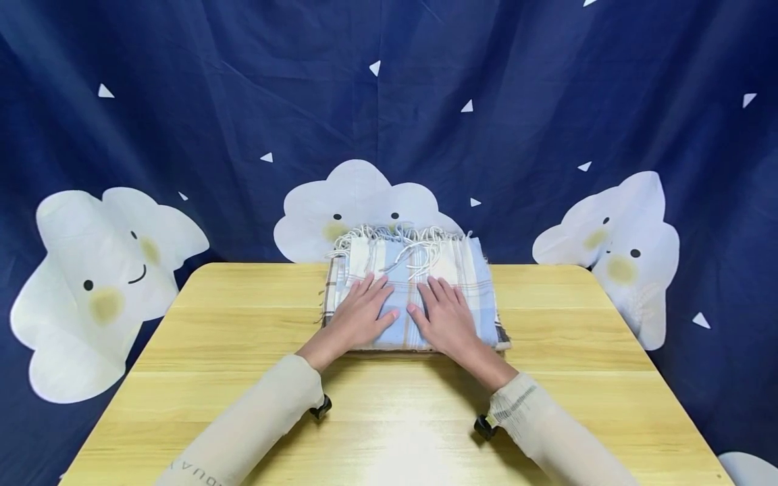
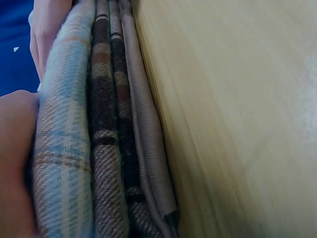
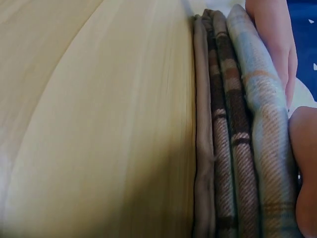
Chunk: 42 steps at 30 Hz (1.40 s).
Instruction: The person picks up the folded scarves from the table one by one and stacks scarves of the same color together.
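Note:
A folded light-blue and white plaid scarf (image 1: 401,297) with white fringe (image 1: 419,246) along its far edge tops a stack on the table. Flat on its left half rests my left hand (image 1: 360,316), fingers extended. My right hand (image 1: 446,317) lies the same way on the right half, and the two thumbs point toward each other. Both wrist views show the stack's near edge: beneath the blue scarf is a folded dark brown plaid cloth (image 2: 103,99), with a plain taupe cloth (image 3: 202,124) at the bottom.
The stack sits toward the far edge of a light wooden table (image 1: 243,344). Behind it hangs a dark blue curtain (image 1: 328,88) printed with white clouds and small triangles. Black wrist straps (image 1: 484,427) show below the sleeves.

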### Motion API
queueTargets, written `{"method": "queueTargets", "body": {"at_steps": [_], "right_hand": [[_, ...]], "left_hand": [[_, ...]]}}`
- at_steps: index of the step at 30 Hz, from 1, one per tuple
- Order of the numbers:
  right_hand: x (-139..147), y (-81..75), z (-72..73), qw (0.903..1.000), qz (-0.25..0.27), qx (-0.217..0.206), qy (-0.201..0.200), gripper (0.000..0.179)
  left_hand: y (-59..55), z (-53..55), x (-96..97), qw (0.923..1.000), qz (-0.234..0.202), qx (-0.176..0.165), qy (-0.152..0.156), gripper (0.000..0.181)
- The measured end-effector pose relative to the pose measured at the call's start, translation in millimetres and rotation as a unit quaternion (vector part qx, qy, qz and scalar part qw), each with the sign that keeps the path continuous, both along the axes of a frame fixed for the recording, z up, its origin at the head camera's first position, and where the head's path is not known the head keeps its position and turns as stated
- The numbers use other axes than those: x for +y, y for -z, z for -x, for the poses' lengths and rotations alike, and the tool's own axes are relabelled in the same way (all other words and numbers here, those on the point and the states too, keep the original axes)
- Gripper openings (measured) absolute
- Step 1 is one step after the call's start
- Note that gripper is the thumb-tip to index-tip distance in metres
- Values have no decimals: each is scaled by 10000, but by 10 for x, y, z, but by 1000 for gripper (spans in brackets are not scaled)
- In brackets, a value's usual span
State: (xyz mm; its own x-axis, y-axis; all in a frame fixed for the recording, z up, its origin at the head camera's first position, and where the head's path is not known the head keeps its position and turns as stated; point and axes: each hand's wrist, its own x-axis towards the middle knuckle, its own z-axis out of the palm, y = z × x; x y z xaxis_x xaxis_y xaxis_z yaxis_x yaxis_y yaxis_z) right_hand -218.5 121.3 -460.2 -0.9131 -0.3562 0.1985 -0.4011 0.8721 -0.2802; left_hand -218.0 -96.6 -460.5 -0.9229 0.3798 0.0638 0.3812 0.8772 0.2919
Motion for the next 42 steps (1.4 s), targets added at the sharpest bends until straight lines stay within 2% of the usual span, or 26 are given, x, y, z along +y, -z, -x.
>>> {"method": "queueTargets", "body": {"at_steps": [11, 24, 42], "right_hand": [[136, 34, 31, 9988, -141, -414, 198, 72], [339, 31, 69, 9979, -294, -418, 392, 82], [550, 39, 118, 9972, -164, -503, 521, 87]], "left_hand": [[27, 8, -8, 9994, 264, -132, -201, 77], [48, 36, -15, 9988, 321, -243, -277, 84], [64, 30, -92, 9986, 202, -281, -391, 87]]}}
